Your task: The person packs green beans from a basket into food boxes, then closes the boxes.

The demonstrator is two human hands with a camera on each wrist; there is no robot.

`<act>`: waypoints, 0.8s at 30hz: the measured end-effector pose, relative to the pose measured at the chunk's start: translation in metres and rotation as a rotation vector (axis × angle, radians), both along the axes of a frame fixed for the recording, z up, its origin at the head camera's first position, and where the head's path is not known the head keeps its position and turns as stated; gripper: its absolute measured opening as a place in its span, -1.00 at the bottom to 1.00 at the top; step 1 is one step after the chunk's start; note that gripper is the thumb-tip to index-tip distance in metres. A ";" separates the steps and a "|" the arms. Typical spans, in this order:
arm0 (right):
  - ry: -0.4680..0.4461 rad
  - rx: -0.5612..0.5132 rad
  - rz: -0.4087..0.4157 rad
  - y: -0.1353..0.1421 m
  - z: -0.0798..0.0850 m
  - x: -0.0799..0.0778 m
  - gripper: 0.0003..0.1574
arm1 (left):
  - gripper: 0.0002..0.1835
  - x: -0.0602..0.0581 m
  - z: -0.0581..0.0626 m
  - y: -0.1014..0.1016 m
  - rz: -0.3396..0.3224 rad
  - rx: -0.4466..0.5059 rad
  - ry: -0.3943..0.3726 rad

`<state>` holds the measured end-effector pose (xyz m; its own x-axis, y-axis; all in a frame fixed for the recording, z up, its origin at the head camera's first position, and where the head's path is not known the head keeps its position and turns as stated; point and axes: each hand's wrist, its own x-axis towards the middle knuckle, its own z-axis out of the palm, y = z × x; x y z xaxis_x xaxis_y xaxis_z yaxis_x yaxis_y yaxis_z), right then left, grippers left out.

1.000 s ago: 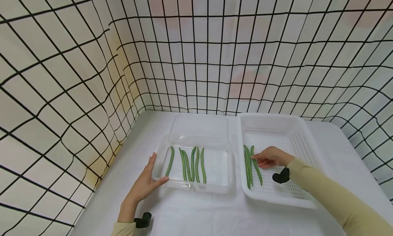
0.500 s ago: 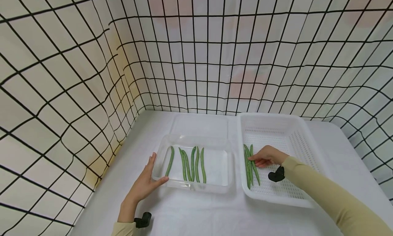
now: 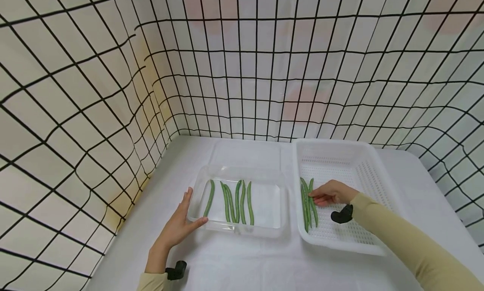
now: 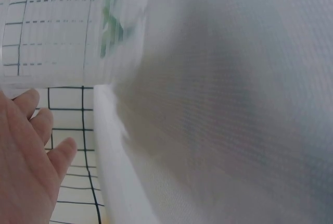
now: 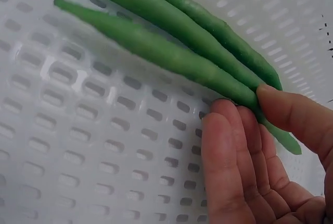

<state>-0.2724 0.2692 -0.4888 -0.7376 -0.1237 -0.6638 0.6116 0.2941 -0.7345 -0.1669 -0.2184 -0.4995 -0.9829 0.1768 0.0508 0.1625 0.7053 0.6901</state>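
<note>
In the head view, my right hand (image 3: 332, 192) is inside the white perforated basket (image 3: 345, 242). Its thumb and fingers pinch a green bean (image 5: 182, 65) near one end, as the right wrist view shows. Two other green beans (image 5: 203, 18) lie alongside it, by the basket's left wall. To the left, my left hand (image 3: 174, 230) rests against the left front corner of a clear plastic container (image 3: 261, 231), fingers extended and thumb on the rim. Several green beans (image 3: 250, 203) lie spaced out in that container, one of them apart at its left side.
A flat clear lid (image 3: 245, 153) lies behind the container on the white-covered table (image 3: 264, 263). Black wire grid panels (image 3: 242, 76) stand along the back and sides. A small black camera (image 3: 342, 215) sits on the right wrist, another (image 3: 176, 270) on the left.
My right hand has shifted slightly left overall, and the pinched green bean now lies closer to the two beside it. The left hand and the container have stayed put.
</note>
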 end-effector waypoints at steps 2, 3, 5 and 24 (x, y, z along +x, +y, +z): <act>0.001 -0.023 0.003 0.002 0.001 0.001 -0.77 | 0.15 0.000 -0.001 0.000 0.002 0.000 -0.002; 0.000 -0.038 0.000 0.004 0.002 0.002 -0.77 | 0.15 0.000 -0.001 0.000 0.002 0.000 -0.002; -0.002 -0.075 -0.015 0.007 0.004 0.002 -0.79 | 0.15 0.000 -0.002 0.000 0.001 -0.001 0.000; -0.006 -0.323 -0.039 0.002 0.044 -0.003 -0.89 | 0.17 -0.001 -0.001 -0.001 -0.004 0.002 -0.006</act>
